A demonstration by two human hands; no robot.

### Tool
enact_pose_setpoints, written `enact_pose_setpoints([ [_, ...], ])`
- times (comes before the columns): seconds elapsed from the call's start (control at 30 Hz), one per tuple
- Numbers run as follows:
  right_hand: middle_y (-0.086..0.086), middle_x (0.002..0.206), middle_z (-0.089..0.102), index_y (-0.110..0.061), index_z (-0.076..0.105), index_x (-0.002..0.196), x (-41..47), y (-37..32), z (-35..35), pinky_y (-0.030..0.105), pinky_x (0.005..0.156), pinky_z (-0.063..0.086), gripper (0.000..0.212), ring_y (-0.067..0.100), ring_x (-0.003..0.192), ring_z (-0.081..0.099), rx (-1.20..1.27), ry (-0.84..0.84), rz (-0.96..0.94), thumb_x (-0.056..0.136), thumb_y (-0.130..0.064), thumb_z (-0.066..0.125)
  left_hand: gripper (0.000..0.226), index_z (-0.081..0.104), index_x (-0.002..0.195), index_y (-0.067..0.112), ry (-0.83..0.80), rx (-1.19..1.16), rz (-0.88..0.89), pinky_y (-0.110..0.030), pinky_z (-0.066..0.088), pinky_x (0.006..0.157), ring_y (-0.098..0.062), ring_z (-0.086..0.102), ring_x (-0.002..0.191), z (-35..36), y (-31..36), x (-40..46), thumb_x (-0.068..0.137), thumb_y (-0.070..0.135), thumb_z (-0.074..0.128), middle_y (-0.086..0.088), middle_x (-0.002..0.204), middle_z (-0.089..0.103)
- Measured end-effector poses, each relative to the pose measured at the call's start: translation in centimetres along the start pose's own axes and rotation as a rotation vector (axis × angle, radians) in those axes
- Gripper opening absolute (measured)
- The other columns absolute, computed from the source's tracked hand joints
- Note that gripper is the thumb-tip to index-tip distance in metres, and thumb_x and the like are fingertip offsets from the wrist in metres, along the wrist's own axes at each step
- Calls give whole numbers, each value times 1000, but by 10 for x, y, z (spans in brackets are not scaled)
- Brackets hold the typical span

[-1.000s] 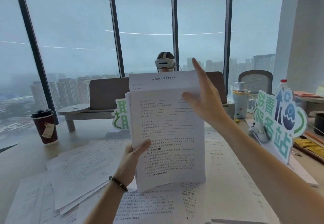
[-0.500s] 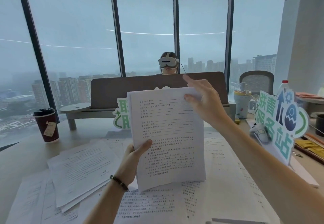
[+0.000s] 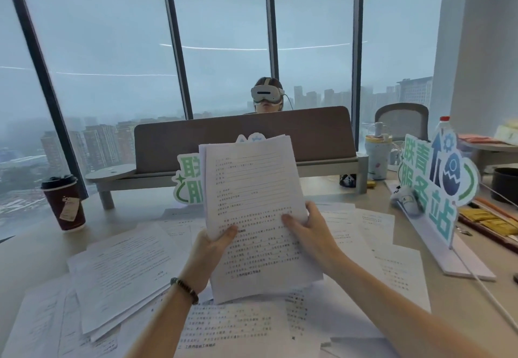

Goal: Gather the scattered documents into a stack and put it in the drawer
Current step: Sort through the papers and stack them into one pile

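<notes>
Left hand (image 3: 208,248) and right hand (image 3: 311,231) gripping partial document stack (image 3: 252,206); loose sheets (image 3: 117,270) around both on bench (image 3: 33,242), drawer unseen.

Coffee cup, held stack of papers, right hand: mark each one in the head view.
coffee cup (image 3: 65,205), head view: dark red side wall.
held stack of papers (image 3: 253,189), head view: printed front sheet.
right hand (image 3: 309,230), head view: back of the hand.
</notes>
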State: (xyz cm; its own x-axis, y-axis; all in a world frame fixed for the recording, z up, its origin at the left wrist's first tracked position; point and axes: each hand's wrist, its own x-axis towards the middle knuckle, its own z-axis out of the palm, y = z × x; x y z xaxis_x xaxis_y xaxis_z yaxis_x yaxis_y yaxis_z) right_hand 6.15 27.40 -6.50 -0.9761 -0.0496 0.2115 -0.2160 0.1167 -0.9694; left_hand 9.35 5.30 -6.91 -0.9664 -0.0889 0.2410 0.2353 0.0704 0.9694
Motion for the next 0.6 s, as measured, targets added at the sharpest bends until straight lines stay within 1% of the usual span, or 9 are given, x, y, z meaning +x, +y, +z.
enact_pose_setpoints([
  [0.1, -6, 109, 69, -29, 47, 112, 3, 2, 1, 28, 64, 61, 17, 12, 85, 73, -51, -20, 48, 99, -28, 57, 12, 71, 100, 20, 40, 128, 3, -33, 61, 69, -22, 75, 88, 1, -5, 6, 97, 21, 60, 3, 91, 78],
  [0.17, -5, 112, 69, -28, 48, 115, 5, 6, -1, 36, 74, 63, 15, 14, 91, 72, -72, -55, 86, 100, -25, 52, 14, 71, 99, 20, 44, 173, -32, -29, 60, 65, -19, 75, 83, 1, -7, 8, 97, 25, 59, 4, 88, 78],
  [0.23, -4, 112, 68, -28, 49, 117, 5, 6, -2, 41, 81, 61, 17, 16, 94, 70, -96, -69, 108, 101, -22, 47, 18, 72, 101, 16, 34, 181, -75, -33, 61, 67, -20, 76, 82, 1, -8, 9, 97, 27, 59, 0, 89, 79],
  [0.33, -3, 113, 67, -25, 49, 120, 5, 4, -4, 42, 83, 59, 23, 18, 98, 68, -95, -81, 131, 99, -16, 45, 22, 72, 107, 11, 29, 149, -124, -41, 62, 74, -24, 75, 87, -1, -11, 12, 97, 26, 60, -5, 96, 78],
  [0.43, -2, 116, 68, -20, 57, 120, 9, 3, -11, 43, 89, 56, 29, 20, 103, 66, -85, -127, 179, 96, -11, 46, 25, 69, 113, 7, -6, 17, -238, -50, 59, 82, -34, 73, 94, -6, -13, 14, 97, 23, 60, -13, 104, 76],
  [0.47, -2, 115, 68, -19, 61, 119, 12, 2, -14, 43, 91, 56, 26, 21, 104, 66, -132, -137, 189, 98, -14, 47, 24, 69, 113, 6, -18, -24, -287, -51, 59, 81, -37, 72, 95, -8, -13, 15, 97, 22, 60, -16, 105, 75],
  [0.5, 0, 114, 69, -17, 64, 115, 14, 1, -18, 43, 91, 55, 24, 22, 103, 65, -213, -144, 185, 100, -21, 46, 23, 68, 111, 5, -20, -48, -333, -48, 61, 77, -38, 72, 93, -10, -13, 15, 97, 20, 60, -17, 105, 75],
  [0.57, 5, 111, 68, -13, 66, 109, 18, 3, -29, 42, 89, 52, 35, 25, 101, 64, -492, -129, 143, 103, -36, 42, 20, 67, 109, 3, -5, -52, -408, -40, 62, 67, -37, 72, 88, -13, -15, 17, 97, 17, 60, -18, 102, 75],
  [0.6, 5, 112, 67, -13, 65, 110, 19, 5, -35, 40, 90, 50, 40, 25, 101, 63, -680, -106, 135, 103, -42, 38, 21, 66, 110, 1, 6, -37, -434, -38, 61, 65, -36, 71, 88, -15, -17, 19, 97, 16, 60, -19, 102, 75],
])
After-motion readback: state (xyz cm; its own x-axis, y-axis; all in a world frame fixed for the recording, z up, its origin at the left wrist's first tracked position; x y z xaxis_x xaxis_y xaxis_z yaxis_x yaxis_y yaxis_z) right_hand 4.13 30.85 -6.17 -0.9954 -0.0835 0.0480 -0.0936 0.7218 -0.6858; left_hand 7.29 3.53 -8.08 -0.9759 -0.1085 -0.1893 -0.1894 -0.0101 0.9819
